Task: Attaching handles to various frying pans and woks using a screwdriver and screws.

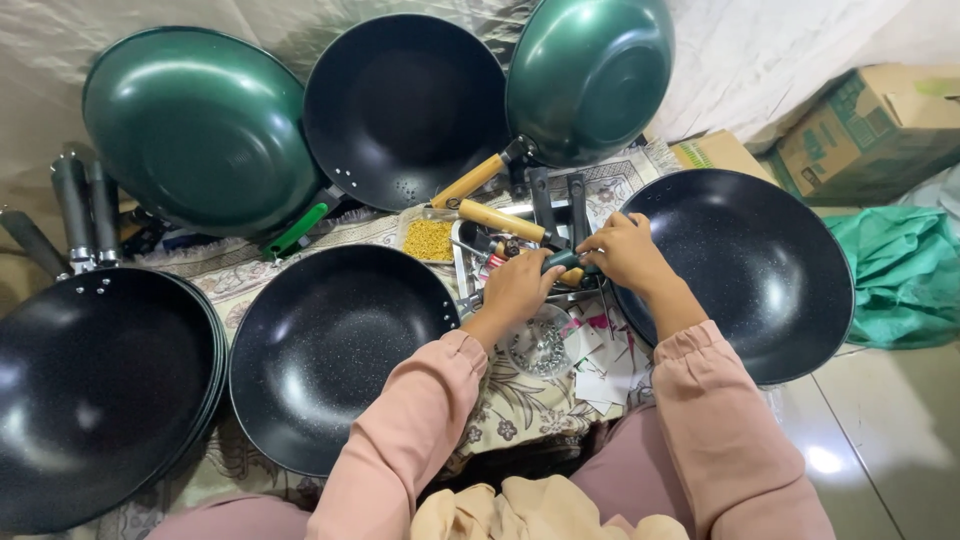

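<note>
As black woks ring the patterned mat, the left hand (520, 285) and right hand (625, 250) meet at the centre, both closed around a dark green handle (562, 261) at the nine o'clock rim of the wok (745, 270) on the right; a tray of yellow screws (428, 239) lies at eleven o'clock.
</note>
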